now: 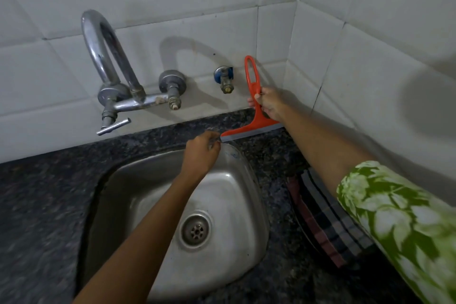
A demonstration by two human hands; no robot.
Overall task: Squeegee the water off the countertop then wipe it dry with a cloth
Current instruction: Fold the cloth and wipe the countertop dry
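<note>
An orange squeegee (pixel 251 81) with a grey rubber blade stands on the dark speckled countertop (pixel 49 195) behind the sink's far right corner, by the wall. My right hand (pixel 270 103) grips its handle low down. My left hand (pixel 201 153) hovers over the sink's far rim, fingers loosely curled, fingertips close to the blade's left end; I cannot tell whether they touch it. A striped cloth (pixel 328 219) lies on the counter to the right of the sink, partly under my right arm.
A steel sink (pixel 138 180) with a round drain is set into the counter. A chrome tap (pixel 111 76) and a small valve (pixel 225 79) stick out of the white tiled wall behind it. Tiled walls meet in a corner at the right.
</note>
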